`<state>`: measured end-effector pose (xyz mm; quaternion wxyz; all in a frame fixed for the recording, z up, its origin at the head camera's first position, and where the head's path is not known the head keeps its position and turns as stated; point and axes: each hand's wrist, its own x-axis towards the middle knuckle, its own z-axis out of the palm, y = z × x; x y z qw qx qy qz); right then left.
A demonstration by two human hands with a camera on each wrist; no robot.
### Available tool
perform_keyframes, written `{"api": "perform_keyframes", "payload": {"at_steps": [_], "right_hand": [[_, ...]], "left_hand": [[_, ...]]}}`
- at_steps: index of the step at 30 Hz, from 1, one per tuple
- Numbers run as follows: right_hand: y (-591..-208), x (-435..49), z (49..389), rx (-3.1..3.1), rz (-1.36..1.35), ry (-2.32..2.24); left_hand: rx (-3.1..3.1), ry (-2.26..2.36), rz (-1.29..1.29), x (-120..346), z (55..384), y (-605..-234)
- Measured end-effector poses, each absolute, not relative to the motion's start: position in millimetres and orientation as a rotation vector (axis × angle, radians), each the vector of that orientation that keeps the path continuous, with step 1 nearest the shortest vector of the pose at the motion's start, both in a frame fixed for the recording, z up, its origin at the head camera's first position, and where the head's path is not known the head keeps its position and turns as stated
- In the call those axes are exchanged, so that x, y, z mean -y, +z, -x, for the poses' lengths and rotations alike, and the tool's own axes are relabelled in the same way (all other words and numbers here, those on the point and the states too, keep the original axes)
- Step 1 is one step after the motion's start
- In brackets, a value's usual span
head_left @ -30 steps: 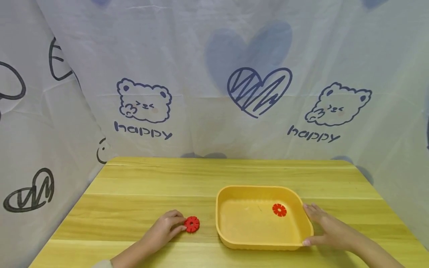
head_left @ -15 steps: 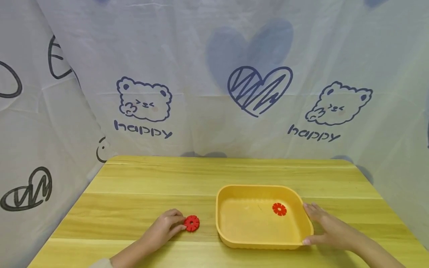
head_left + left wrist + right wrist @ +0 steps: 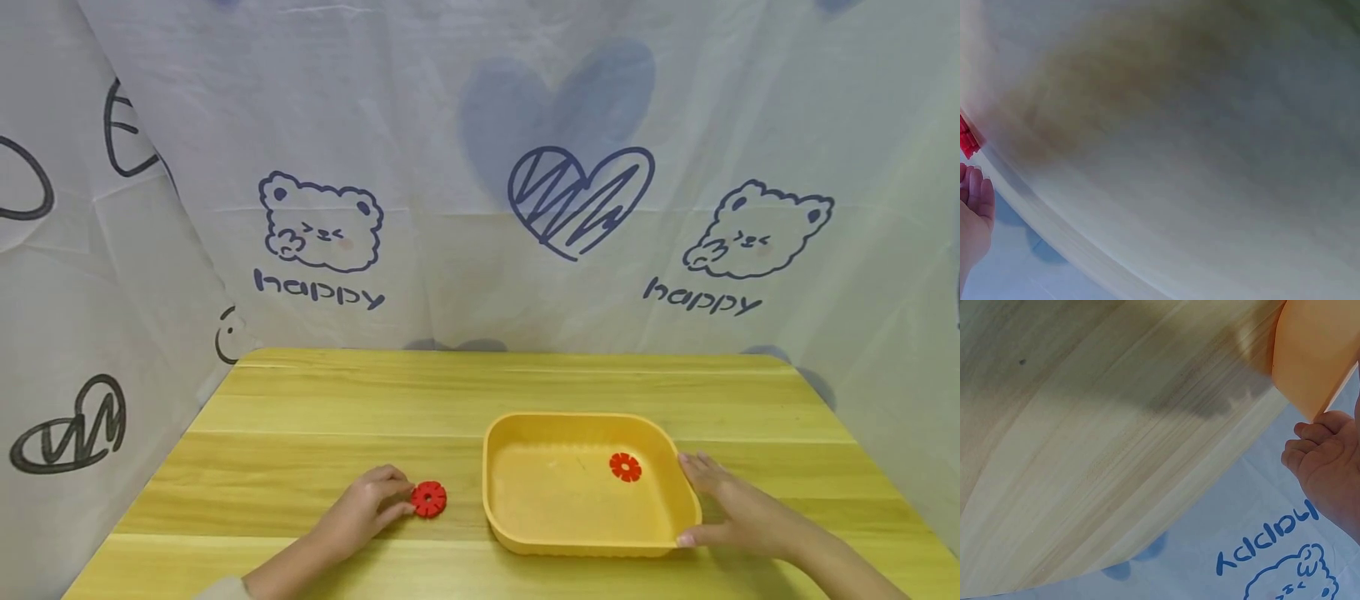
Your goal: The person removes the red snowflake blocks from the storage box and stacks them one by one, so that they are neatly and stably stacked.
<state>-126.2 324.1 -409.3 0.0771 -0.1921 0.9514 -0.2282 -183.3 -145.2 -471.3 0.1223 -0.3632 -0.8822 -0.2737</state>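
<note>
My left hand (image 3: 363, 510) pinches the left edge of a red notched interlocking disc (image 3: 428, 499), close over the table left of the yellow tray. Its ribbed red side (image 3: 967, 140) shows in the left wrist view, as if several discs are stacked. Another red interlocking disc (image 3: 626, 467) lies flat inside the yellow plastic tray (image 3: 581, 550), toward its right end. My right hand (image 3: 738, 512) holds the tray's right end, thumb at the near corner and fingers along the side. In the right wrist view the tray's orange-looking wall (image 3: 1313, 356) meets the fingers.
The tray stands on a wood-grain table (image 3: 300, 433), right of centre. A pale printed cloth (image 3: 450, 125) with hearts and bears hangs behind the table, and more cloth hangs at its sides.
</note>
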Motion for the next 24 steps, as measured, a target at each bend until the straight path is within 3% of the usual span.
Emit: {"api": "perform_keyframes", "payload": {"at_steps": [24], "right_hand": [[-408.4, -323.8, 126.9, -2.852, 0.576, -0.688]], "left_hand": [[2.579, -0.821, 1.046, 144.1, 182.3, -470.1]]}}
